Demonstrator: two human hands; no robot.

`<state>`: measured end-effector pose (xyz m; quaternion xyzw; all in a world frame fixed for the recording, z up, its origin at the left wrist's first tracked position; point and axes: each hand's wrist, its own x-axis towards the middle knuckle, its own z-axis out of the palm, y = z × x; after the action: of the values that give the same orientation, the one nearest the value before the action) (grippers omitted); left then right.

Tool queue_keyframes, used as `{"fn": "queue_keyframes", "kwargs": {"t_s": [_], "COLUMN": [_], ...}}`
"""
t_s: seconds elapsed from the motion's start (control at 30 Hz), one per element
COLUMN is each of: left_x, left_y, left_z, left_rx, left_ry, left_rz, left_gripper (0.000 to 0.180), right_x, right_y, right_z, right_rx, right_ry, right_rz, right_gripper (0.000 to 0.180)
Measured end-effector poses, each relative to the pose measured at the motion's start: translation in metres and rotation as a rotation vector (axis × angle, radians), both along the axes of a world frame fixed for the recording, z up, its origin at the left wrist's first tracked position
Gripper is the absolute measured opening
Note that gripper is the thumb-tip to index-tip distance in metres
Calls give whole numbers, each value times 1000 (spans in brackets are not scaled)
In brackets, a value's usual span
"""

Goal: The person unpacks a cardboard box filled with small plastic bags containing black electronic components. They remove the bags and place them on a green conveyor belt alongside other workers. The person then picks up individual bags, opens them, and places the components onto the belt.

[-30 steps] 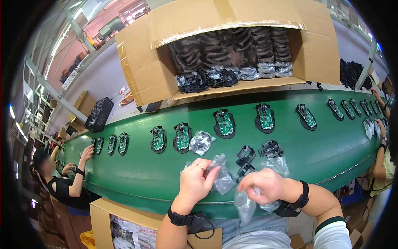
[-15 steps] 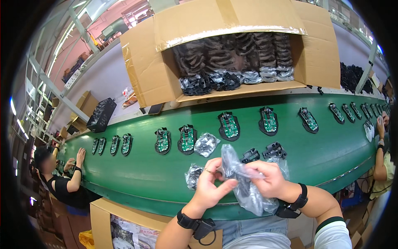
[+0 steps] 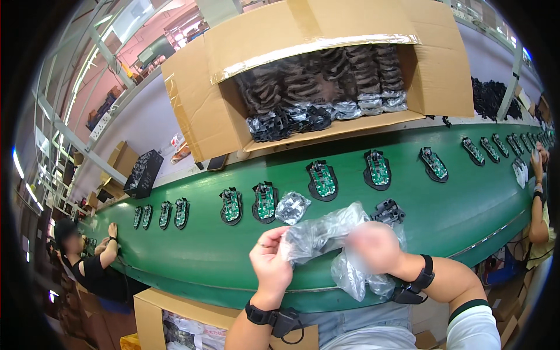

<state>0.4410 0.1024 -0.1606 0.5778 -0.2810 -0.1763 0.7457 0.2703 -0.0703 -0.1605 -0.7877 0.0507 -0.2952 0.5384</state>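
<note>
Factory line, head view only: green conveyor belt (image 3: 175,251) across the frame, open cardboard carton (image 3: 201,111) behind it with stacked bagged dark parts (image 3: 373,76), one co-worker (image 3: 93,271) far left, another's hand (image 3: 541,156) far right. Row of computer-mouse bases with green circuit boards (image 3: 322,179) along the belt. Clear plastic bag (image 3: 324,229) is up between both hands, over the near edge of the belt, stretched sideways. Left hand (image 3: 271,262) pinches its left end, thumb against fingers. Right hand (image 3: 373,248) is at its right end, blurred; can't tell if it pinches. Bag contents unclear through the film. Crumpled clear bag (image 3: 349,277) hangs just below the right hand; black plastic bracket (image 3: 388,211) lies beyond it on the belt, bagged part (image 3: 293,207) beside the mouse bases. Step in hand, as judged: bag handling, maybe opening or emptying. Next move calls for a firm left pinch and a controlled right hand, since the film is slack and slippery.
</note>
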Motion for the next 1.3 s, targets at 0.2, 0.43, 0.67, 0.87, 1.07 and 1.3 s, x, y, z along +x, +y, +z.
{"fn": "queue_keyframes", "kwargs": {"t_s": [0.2,0.43,0.67,0.87,1.07,1.3], "left_x": [15,9,3,8,8,10], "left_y": [14,14,27,30,22,28], "left_z": [16,26,39,22,33,19], "left_rx": [-81,167,206,48,188,59], "left_ry": [-79,-895,-1063,-910,-1110,-617], "left_rz": [137,250,348,425,339,294], "left_gripper": [5,9,17,16,17,10], "right_x": [7,9,12,16,16,21], "right_y": [8,11,15,23,23,25], "right_z": [3,-1,-3,6,1,2], "right_rx": [28,-212,-275,-283,-336,-334], "right_ry": [53,-58,-98,-135,-125,-105], "right_rz": [3,56,112,56,72,80], "right_gripper": [14,7,8,16,20,17]}}
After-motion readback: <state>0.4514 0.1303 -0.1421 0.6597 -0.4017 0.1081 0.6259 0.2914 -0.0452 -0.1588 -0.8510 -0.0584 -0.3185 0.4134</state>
